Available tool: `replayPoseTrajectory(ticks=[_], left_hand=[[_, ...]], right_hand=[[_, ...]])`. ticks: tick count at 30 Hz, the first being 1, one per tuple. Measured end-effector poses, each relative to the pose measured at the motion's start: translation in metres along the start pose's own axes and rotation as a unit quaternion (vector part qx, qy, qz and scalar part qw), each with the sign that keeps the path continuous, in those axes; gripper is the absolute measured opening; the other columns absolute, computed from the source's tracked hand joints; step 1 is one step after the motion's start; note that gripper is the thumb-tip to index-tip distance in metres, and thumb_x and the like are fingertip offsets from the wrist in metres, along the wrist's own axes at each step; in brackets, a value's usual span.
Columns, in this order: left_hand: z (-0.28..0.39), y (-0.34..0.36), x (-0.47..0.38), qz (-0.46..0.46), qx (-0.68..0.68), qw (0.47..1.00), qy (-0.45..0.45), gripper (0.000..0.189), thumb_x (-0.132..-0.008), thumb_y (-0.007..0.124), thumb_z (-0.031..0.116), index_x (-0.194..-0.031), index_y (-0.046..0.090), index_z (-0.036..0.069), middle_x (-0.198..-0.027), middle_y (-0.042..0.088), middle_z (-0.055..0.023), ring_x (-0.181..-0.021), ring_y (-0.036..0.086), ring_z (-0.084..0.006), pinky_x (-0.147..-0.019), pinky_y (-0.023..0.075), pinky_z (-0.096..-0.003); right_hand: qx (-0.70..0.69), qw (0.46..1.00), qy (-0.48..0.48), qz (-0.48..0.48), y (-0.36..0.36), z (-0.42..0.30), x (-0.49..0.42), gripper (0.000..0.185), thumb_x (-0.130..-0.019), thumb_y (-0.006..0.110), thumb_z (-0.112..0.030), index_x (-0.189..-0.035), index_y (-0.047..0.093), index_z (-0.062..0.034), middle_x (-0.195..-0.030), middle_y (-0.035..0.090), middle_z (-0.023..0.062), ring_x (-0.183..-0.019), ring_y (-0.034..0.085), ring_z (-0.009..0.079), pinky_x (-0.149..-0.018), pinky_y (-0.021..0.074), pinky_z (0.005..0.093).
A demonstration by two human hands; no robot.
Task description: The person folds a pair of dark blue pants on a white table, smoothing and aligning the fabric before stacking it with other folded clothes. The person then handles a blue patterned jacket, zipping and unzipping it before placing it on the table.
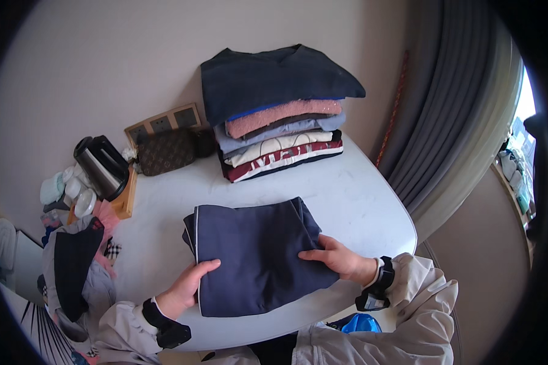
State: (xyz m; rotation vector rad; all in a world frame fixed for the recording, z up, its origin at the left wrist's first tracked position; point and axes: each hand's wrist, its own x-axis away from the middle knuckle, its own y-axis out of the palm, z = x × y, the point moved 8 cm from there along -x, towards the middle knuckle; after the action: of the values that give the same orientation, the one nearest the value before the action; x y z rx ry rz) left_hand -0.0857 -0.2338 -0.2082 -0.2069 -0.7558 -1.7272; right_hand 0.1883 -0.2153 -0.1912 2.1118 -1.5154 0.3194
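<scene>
A folded dark navy garment [251, 260] with light piping along its left edge is gripped at both sides, over the near part of the white table. My left hand [189, 285] pinches its left edge, thumb on top and fingers underneath. On the right edge, my right hand [335, 258] holds it the same way, its fingers partly hidden by the cloth. Behind it stands a stack of folded clothes [283, 153], with a dark garment [274, 80] draped over the top.
An electric kettle [101, 166] stands on a wooden stand at the left, beside white cups [85, 203]. A brown patterned pouch [166, 151] lies near the wall. Loose clothes [77, 273] are heaped at the left edge of the table [370, 196]. Grey curtains [447, 91] hang at the right.
</scene>
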Motion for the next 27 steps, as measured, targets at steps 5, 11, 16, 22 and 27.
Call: replayPoseTrajectory(ticks=[5,11,16,22,27], left_hand=[[0.051,0.046,0.007,-0.011,-0.041,0.996,0.077,0.053,-0.092,0.062,0.016,-0.139,0.044,-0.001,-0.129,0.059,-0.0137,-0.113,0.062,-0.0248,-0.098,0.0515,-0.0388],[0.197,0.117,0.004,-0.087,-0.102,0.946,0.295,0.045,-0.094,0.059,0.02,-0.133,0.053,-0.001,-0.126,0.063,-0.0125,-0.11,0.064,-0.0233,-0.099,0.0505,-0.0379],[0.341,0.156,-0.067,-0.162,-0.01,0.923,0.348,0.04,-0.094,0.063,0.021,-0.124,0.056,-0.004,-0.115,0.066,-0.0134,-0.096,0.068,-0.0224,-0.084,0.0578,-0.0362],[0.391,0.093,-0.179,0.052,-0.098,0.911,0.397,0.064,-0.091,0.067,0.026,-0.14,0.04,-0.005,-0.127,0.058,-0.0196,-0.105,0.065,-0.0298,-0.089,0.0559,-0.0372],[0.382,0.127,-0.163,-0.023,-0.134,0.856,0.499,0.064,-0.092,0.063,0.017,-0.149,0.035,0.007,-0.136,0.051,-0.0178,-0.113,0.06,-0.0245,-0.094,0.0517,-0.0357]], right_hand=[[0.004,0.991,-0.133,-0.016,-0.005,-0.053,0.022,0.042,-0.09,0.07,-0.01,-0.126,0.053,0.0019,-0.113,0.067,0.0095,-0.096,0.066,0.0174,-0.086,0.0564,0.0281],[0.087,0.911,-0.402,0.016,-0.026,-0.198,0.066,0.051,-0.092,0.067,-0.006,-0.138,0.046,0.0004,-0.125,0.063,0.007,-0.111,0.062,0.0166,-0.099,0.05,0.0319],[0.101,0.874,-0.474,0.042,-0.041,-0.345,0.029,0.04,-0.092,0.067,-0.016,-0.122,0.053,0.0075,-0.105,0.068,0.0165,-0.084,0.071,0.0222,-0.076,0.0611,0.0298],[0.278,0.818,-0.375,0.335,-0.104,-0.384,-0.078,0.046,-0.093,0.066,-0.023,-0.132,0.051,-0.0038,-0.11,0.065,0.0115,-0.097,0.064,0.0201,-0.075,0.0573,0.0308],[0.297,0.741,-0.536,0.274,-0.136,-0.39,-0.088,0.024,-0.088,0.064,-0.007,-0.111,0.068,-0.004,-0.084,0.067,0.0053,-0.075,0.059,0.011,-0.063,0.0468,0.0249]])
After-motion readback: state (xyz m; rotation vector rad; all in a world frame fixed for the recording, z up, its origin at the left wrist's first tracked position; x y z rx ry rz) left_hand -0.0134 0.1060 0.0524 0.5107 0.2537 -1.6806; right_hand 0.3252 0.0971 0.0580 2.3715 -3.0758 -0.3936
